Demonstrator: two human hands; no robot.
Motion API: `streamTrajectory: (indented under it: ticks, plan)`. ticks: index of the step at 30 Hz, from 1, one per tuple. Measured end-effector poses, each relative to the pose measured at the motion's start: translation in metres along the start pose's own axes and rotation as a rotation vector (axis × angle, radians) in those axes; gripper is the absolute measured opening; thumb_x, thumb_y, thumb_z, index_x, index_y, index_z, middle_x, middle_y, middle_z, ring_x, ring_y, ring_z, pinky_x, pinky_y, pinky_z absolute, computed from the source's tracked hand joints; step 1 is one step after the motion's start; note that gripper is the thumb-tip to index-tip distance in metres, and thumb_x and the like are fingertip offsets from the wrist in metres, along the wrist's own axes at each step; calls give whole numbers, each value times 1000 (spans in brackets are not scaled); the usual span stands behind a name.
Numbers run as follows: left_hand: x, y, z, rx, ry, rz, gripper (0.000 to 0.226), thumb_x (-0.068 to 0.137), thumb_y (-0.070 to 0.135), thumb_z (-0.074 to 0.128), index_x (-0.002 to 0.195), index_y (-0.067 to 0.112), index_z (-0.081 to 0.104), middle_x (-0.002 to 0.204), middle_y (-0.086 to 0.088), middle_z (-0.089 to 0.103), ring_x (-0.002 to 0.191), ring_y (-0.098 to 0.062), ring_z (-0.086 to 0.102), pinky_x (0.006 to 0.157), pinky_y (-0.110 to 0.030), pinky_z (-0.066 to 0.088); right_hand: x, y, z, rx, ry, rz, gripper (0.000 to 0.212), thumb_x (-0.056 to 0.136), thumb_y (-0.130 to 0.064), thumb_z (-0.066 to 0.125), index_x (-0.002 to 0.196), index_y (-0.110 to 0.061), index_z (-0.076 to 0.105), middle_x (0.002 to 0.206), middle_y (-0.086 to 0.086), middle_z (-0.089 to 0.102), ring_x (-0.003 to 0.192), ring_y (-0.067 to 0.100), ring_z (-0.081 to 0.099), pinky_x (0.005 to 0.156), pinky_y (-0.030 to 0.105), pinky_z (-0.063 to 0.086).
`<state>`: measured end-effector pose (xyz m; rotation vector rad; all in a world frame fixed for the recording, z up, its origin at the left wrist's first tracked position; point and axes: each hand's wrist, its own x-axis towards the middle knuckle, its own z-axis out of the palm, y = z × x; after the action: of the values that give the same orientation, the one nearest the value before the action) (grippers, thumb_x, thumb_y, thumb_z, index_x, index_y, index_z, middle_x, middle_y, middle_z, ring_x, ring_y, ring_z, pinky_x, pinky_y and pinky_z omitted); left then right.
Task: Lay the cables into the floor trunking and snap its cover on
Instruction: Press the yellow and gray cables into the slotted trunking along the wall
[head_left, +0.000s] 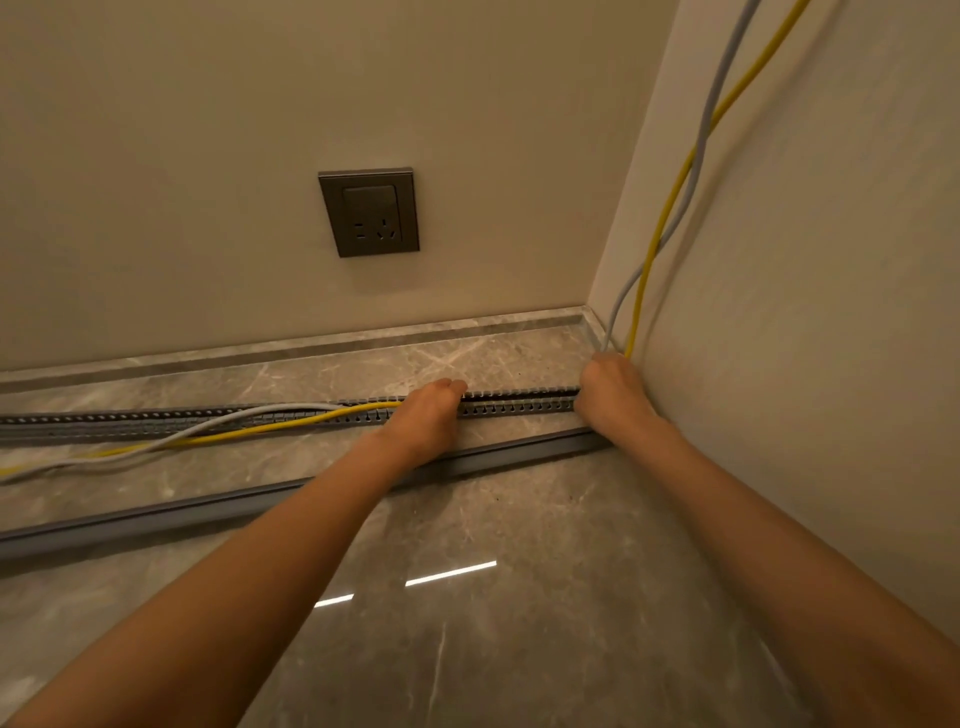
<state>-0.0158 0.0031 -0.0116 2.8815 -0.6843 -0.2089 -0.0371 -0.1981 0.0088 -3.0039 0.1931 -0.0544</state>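
Note:
A grey slotted trunking (519, 402) lies on the marble floor, running from the left edge to the right wall. A yellow cable (670, 202) and a grey cable (701, 150) come down the right wall to the trunking's right end. My right hand (610, 389) is closed around both there. My left hand (431, 415) presses down on the trunking's middle, fingers over the cables. Left of that hand the cables leave the channel and trail across the floor (156, 447). The long grey cover (234, 506) lies loose on the floor in front of the trunking.
A dark wall socket (369, 212) sits on the back wall above the trunking. A stone skirting (311, 345) runs along the wall's foot. The right wall stands close beside my right arm. Glossy marble floor (493, 623) spreads out in front.

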Motion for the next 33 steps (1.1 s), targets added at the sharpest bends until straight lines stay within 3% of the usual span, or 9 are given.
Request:
streamTrajectory:
  ticks: [3, 6, 12, 17, 22, 27, 33]
  plan:
    - [-3, -3, 0, -137, 31, -28, 30, 92, -1, 44, 121, -1, 52, 124, -22, 57, 114, -35, 52, 97, -41, 43, -7, -12, 9, 5, 88, -176, 23, 84, 0, 49, 104, 0, 61, 113, 17, 60, 107, 33, 52, 97, 37, 37]
    - [-5, -4, -2, -243, 84, -66, 33, 91, -5, 43, 122, -2, 53, 122, -24, 60, 113, -36, 55, 97, -40, 45, -9, -27, 16, -8, -42, -321, 26, 85, -5, 49, 108, -2, 62, 113, 16, 59, 105, 32, 52, 93, 37, 38]
    - [-16, -23, -9, -312, 289, -157, 34, 90, -8, 42, 120, -4, 57, 118, -23, 63, 110, -35, 58, 96, -40, 46, 1, -49, 14, -113, -84, -235, 25, 88, -16, 52, 105, -3, 64, 115, 18, 60, 111, 35, 50, 97, 42, 39]
    - [-29, -59, -19, -236, 275, -263, 33, 91, -2, 46, 121, 1, 57, 123, -20, 59, 113, -35, 55, 97, -40, 44, 0, -81, 19, -52, 9, -219, 25, 88, -13, 49, 103, -1, 65, 112, 19, 62, 110, 35, 51, 100, 42, 35]
    - [-44, -90, -31, -115, 103, -288, 27, 91, 9, 53, 117, 6, 62, 123, -18, 58, 113, -33, 55, 95, -39, 45, -4, -127, 33, 169, -28, -319, 25, 89, -9, 50, 111, -6, 63, 116, 15, 60, 109, 32, 51, 98, 38, 36]
    - [-58, -112, -33, 41, 47, -223, 31, 91, 18, 57, 120, 7, 56, 124, -16, 53, 114, -32, 51, 92, -41, 45, -8, -166, 41, 315, -137, -368, 29, 90, -11, 53, 119, -10, 59, 119, 15, 53, 116, 30, 45, 98, 40, 40]
    - [-74, -137, -29, 252, 72, -116, 27, 95, 13, 44, 120, 5, 51, 122, -16, 52, 111, -33, 50, 88, -42, 43, -5, -192, 48, 297, -123, -295, 25, 88, -11, 57, 112, -10, 63, 117, 14, 52, 112, 29, 47, 94, 38, 42]
